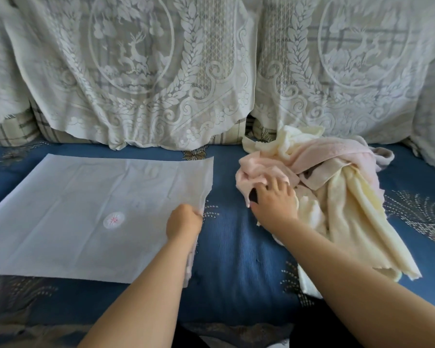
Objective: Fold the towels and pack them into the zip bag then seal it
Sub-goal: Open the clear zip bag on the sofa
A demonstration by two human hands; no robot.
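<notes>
A large frosted zip bag (86, 209) lies flat on the blue sofa seat at the left, with a small pink round mark on it. My left hand (183, 221) is closed on the bag's right edge. To the right sits a loose heap of towels: a pink towel (274, 169) on top toward the left, a cream towel (357, 212) trailing toward the front, and a greyish one partly buried. My right hand (274, 199) rests on the near side of the pink towel, fingers spread and pressing into the cloth.
The blue patterned seat cover (236, 259) runs across the view. Behind it stand sofa back cushions draped with white lace covers (141, 71). A gap between the two back cushions shows above the heap.
</notes>
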